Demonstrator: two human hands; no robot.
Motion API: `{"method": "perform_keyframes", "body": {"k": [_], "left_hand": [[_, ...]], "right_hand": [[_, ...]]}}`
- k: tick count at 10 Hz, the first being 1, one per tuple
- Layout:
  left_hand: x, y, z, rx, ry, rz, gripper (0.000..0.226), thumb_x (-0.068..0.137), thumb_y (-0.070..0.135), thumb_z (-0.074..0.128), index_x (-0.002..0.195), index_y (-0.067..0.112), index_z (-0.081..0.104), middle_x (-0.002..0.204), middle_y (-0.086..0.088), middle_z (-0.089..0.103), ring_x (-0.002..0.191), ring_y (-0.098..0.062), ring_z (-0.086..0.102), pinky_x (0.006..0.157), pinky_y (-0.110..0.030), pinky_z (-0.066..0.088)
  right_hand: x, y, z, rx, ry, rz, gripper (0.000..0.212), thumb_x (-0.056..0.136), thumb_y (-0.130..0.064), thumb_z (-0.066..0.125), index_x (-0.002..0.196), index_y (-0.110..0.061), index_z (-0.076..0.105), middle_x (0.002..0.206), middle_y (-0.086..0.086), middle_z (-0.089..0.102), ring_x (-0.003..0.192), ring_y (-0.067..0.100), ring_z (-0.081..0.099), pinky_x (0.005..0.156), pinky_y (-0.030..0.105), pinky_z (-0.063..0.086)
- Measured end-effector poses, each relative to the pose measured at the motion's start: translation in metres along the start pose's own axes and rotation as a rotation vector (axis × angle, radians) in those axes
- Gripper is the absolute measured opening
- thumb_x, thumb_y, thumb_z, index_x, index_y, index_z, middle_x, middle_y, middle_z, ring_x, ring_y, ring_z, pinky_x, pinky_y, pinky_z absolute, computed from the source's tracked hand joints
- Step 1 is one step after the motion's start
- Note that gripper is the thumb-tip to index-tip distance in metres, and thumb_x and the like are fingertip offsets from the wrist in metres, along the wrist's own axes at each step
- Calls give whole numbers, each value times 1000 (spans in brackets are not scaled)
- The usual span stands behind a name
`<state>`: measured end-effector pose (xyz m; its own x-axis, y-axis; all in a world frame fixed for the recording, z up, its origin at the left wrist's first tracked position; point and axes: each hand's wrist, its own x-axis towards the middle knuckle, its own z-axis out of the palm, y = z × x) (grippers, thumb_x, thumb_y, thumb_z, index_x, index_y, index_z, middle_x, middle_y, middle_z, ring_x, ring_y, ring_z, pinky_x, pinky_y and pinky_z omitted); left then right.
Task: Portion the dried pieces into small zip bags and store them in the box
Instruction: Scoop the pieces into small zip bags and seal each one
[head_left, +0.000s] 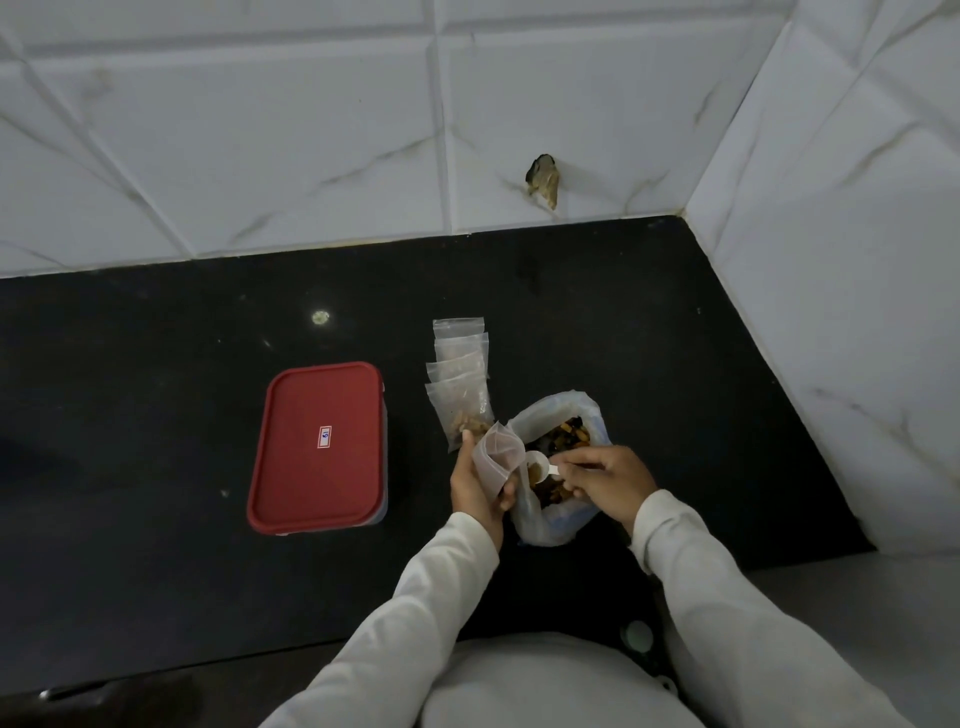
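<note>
The left hand (475, 493) grips a small zip bag (496, 454) beside the sack (540, 525) of dried pieces (571, 434) while the right hand (608, 483) pinches a loaded scoop (537, 461) at the bag's mouth, so a steady tip looks due next.

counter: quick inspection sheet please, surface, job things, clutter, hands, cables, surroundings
surface: dark glossy counter, a few pale specks.
job's things: box closed, left of the bags; small bags in an overlapping row, some holding pieces; big bag open, dried pieces inside.
clutter: nothing seen.
hands: left hand holds an open zip bag; right hand pinches a spoon beside that bag's mouth, over the big bag.
cables: nothing seen.
surroundings: white tiled wall behind and to the right, with a broken patch.
</note>
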<state>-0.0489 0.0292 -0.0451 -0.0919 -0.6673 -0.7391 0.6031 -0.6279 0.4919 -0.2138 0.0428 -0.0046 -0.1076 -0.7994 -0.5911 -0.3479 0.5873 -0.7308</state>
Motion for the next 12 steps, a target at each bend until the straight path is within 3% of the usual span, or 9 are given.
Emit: {"method": "perform_keyframes", "body": {"k": [2,4,7,8,9,10,11,12], "left_hand": [[2,2,-3,16,-21,-6,49,95,59,47,101,17,72,65,-4,60,46,-13,46,38,-20,32],[5,4,-4,34,-17,-7,52,94,61,47,98,16,72,63,-5,56,46,-14,45,38,-21,32],[7,6,-1,66,2,-2,51,95,60,47,94,16,72,66,-5,58,46,-14,46,40,-22,32],[11,7,-3,64,19,-28,50,96,59,46,101,17,71,71,-6,63,49,-13,51,43,-22,36],[14,7,-6,46,-10,-48,54,96,60,45,117,17,71,83,-6,68,66,-9,65,64,-25,56],[9,7,-4,59,-10,-21,56,96,60,44,116,17,72,78,-6,71,52,-13,56,43,-22,39],[9,9,-3,42,-19,-9,56,94,62,47,115,17,73,88,-9,73,58,-15,63,51,-25,48],[13,6,-6,50,39,-22,57,92,62,51,119,16,70,99,-12,72,78,-15,69,81,-33,57]], "right_hand": [[-12,2,-12,72,-3,-9,19,90,-14,65,94,-30,74,86,1,72,87,15,68,78,22,51],[-31,-8,-22,135,89,-138,19,91,-14,63,100,-28,73,81,-4,72,79,6,67,70,19,51],[-47,-39,-16,288,70,-224,18,90,-11,64,103,-19,74,81,2,73,75,11,66,69,22,54],[-48,-46,-7,237,60,-258,17,91,-12,64,101,-21,74,80,0,73,74,8,66,66,19,53],[-48,-47,0,63,104,-347,17,91,-14,64,98,-27,73,80,-4,72,75,4,67,66,16,52],[-48,-44,10,-133,161,-479,17,91,-15,64,101,-27,71,81,-12,70,75,1,67,67,16,54],[-44,-36,22,-305,249,-662,24,89,-7,64,103,-25,72,83,-8,70,76,5,66,74,28,57],[-48,-37,25,-395,253,-765,37,83,10,60,109,-12,74,90,8,73,84,27,69,76,30,51]]}}
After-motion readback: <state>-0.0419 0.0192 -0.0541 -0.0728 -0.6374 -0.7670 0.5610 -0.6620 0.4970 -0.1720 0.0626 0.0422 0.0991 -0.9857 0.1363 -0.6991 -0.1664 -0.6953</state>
